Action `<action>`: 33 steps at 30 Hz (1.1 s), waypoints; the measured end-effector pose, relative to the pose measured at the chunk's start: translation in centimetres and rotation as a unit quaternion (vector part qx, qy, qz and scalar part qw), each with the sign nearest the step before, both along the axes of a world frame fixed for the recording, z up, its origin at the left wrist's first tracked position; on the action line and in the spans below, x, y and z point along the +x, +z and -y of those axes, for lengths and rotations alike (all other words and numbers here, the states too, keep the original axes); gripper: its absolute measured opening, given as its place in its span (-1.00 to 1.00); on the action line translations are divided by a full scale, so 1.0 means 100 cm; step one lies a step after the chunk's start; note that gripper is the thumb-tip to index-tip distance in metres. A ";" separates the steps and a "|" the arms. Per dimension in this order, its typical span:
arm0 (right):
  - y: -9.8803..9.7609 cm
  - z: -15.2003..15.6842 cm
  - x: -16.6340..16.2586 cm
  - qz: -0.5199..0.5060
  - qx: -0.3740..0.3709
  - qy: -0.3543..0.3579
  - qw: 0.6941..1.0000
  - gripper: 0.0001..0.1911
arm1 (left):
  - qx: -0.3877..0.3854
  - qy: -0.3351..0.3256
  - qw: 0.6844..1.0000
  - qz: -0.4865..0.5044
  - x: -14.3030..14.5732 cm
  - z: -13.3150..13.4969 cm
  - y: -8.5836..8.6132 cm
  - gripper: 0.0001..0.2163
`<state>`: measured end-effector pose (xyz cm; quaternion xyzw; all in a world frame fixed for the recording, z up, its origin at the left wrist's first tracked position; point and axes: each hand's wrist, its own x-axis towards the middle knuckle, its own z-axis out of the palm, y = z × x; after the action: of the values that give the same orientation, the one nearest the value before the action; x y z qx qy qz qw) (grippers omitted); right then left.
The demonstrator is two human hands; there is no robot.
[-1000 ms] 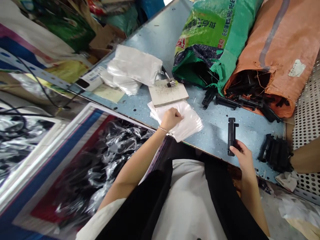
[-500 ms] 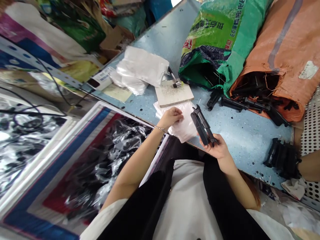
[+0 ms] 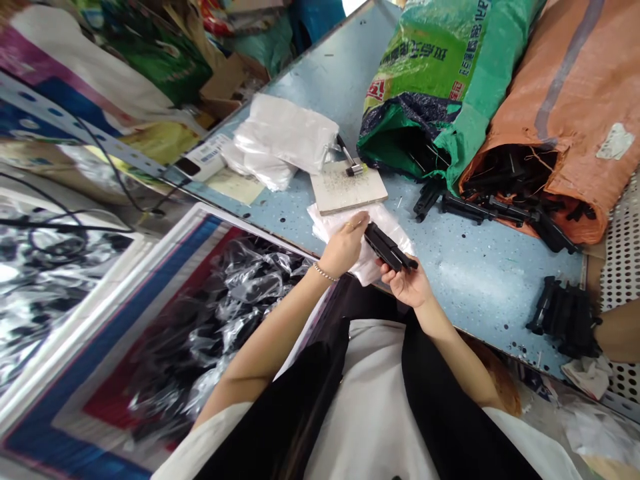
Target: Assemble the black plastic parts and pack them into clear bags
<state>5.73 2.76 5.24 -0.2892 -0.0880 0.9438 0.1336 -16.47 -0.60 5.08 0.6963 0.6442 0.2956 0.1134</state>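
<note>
My right hand point(image 3: 407, 283) grips the near end of a long black plastic part point(image 3: 389, 249), which slants up and left over the bench edge. At its far end is my left hand point(image 3: 346, 245), fingers closed together and pinching a thin clear plastic bag at the top of a flat stack of bags point(image 3: 367, 268). The part's tip lies right beside the left fingertips; whether it is inside the bag's mouth I cannot tell. Behind the stack is a beige board point(image 3: 345, 190) with a dark-handled tool point(image 3: 354, 167) resting on it.
A green sack point(image 3: 430, 87) and an orange sack point(image 3: 565, 107) lie open on the blue bench point(image 3: 480, 287), black parts spilling out. More black parts point(image 3: 565, 317) sit at right beside another person's arm point(image 3: 620, 333). Below left, a large container holds bagged black parts point(image 3: 225, 313).
My right hand has moved left with the black part, tilting it flatter toward my left hand. My left hand has shifted slightly right, and the top bag's edge spreads further right.
</note>
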 end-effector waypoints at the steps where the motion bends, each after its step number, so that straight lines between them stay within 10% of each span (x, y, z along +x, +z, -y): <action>1: -0.001 0.000 -0.003 0.016 0.047 -0.001 0.999 -0.48 | 0.022 -0.029 0.999 0.023 0.009 0.005 0.001 -0.41; 6: -0.006 0.007 -0.010 0.192 0.326 -0.092 0.921 -0.55 | 0.092 -0.172 0.968 0.156 0.060 0.046 0.017 -0.41; 13: 0.027 0.040 0.022 0.267 0.561 -0.046 0.783 -0.62 | 0.103 -0.149 0.974 0.136 0.073 0.079 0.030 -0.55; 18: 0.036 0.047 0.014 0.188 0.541 -0.014 0.819 -0.50 | 0.060 -0.077 0.981 0.170 0.057 0.107 0.032 -0.79; 23: -0.004 0.044 -0.024 0.244 0.505 0.008 0.828 -0.59 | -0.022 0.030 0.959 0.282 0.048 0.115 0.013 -0.58; 28: -0.029 0.049 -0.034 0.237 0.461 -0.001 0.855 -0.54 | -0.025 0.125 0.989 0.074 0.047 0.106 -0.008 -0.23; 33: -0.006 0.058 -0.033 0.210 0.519 0.012 0.829 -0.60 | -0.040 0.079 0.991 0.098 0.045 0.109 0.010 -0.63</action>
<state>2.48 -3.08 4.62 -0.3676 -0.5942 0.6771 0.2310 -12.00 -11.46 6.09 0.6059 0.6943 0.3443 0.1795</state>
